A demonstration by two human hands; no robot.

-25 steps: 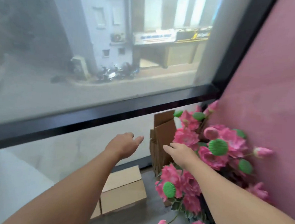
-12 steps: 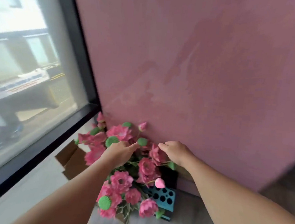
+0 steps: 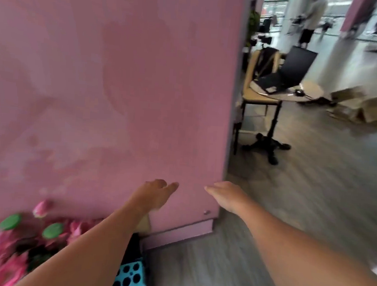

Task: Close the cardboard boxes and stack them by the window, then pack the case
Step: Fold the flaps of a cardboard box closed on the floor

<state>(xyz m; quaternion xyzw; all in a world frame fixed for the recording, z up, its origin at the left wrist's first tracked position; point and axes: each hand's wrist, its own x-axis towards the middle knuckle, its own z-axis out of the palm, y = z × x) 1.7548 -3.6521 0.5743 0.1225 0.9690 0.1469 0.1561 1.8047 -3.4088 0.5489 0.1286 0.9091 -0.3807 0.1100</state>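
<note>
My left hand [image 3: 154,194] and my right hand [image 3: 228,196] reach forward in front of a pink wall, fingers relaxed, both holding nothing. Open cardboard boxes [image 3: 364,104] lie blurred on the floor far to the right, well away from both hands. The window and the boxes beside it are out of view. No case can be made out.
The pink wall [image 3: 108,91] fills the left, ending at a corner. Pink artificial flowers [image 3: 5,252] and a teal holed box [image 3: 130,278] sit at its base. A round pedestal table [image 3: 286,92] with a laptop [image 3: 288,71], a chair [image 3: 255,80], and a distant person [image 3: 310,19] are to the right.
The view has swung right, from the window and its boxes past the flowers to the wall corner and the room. Both hands stay raised and hold nothing.
</note>
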